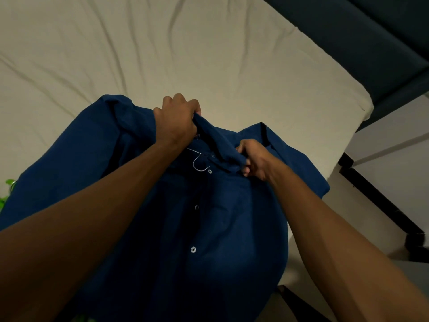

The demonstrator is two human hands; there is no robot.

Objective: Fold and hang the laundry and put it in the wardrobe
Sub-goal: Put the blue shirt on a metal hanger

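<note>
A dark blue button-up shirt [218, 217] lies front up on the bed, its lower part hanging toward me. A thin metal hanger hook [200, 164] pokes out at the neck opening, the rest of the hanger hidden inside the shirt. My left hand [177, 119] grips the collar at the back of the neck. My right hand [255, 160] pinches the collar's front right edge, just right of the hook.
The bed's cream sheet [162, 49] stretches away behind the shirt, wrinkled. A dark blue headboard or wall panel [371, 36] runs along the upper right. Pale floor and a black frame edge [380, 201] lie to the right. Something green [7, 189] peeks out at the left.
</note>
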